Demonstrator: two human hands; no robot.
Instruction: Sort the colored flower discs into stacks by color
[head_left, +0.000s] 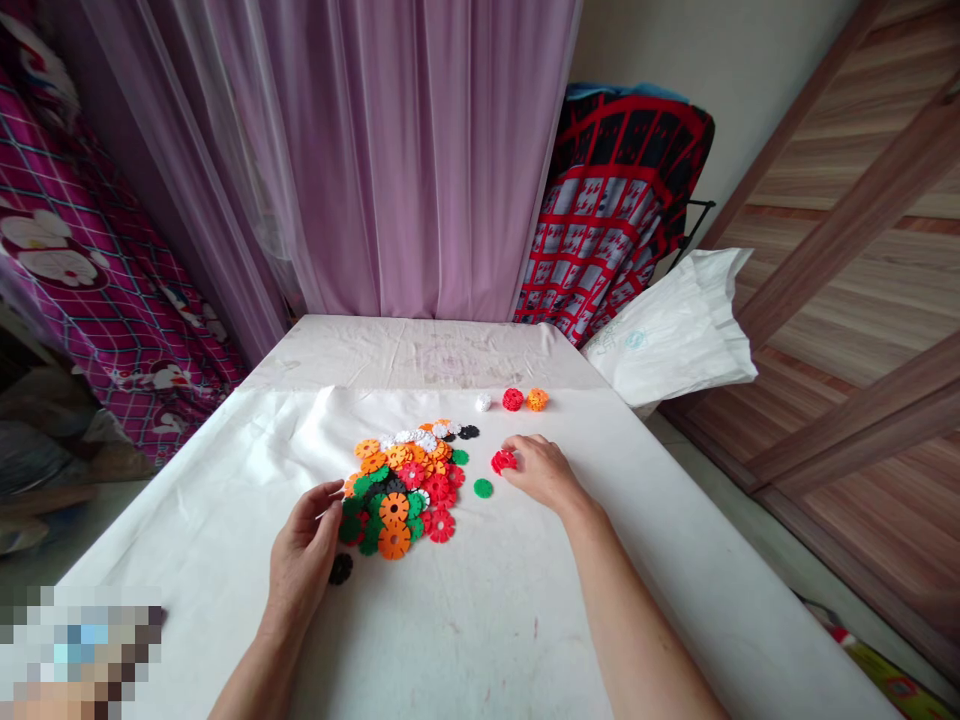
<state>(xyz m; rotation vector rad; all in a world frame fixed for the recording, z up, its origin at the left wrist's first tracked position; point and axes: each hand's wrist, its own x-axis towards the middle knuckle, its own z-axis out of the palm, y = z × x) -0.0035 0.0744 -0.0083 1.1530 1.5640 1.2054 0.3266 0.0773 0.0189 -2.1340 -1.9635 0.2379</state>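
A loose pile of notched plastic discs in orange, red, green, black and white (394, 508) lies on the white-covered table. At the pile's left edge is my left hand (306, 535), fingers apart and curved, near green discs, holding nothing visible. My right hand (541, 470) pinches several red discs (503, 461) to the right of the pile. Between that hand and the pile lies a single green disc (484, 488). Farther back stand a small white stack (483, 402), a red stack (513, 400) and an orange stack (537, 400). One black disc (340, 569) lies beside my left hand.
The table's white cloth (480, 640) has folds at the left rear. A white bag (675, 330) is at the right rear edge. Purple curtains (427, 160) hang behind, with a red patterned cloth (592, 200) beside them. A pixelated area covers the lower left corner.
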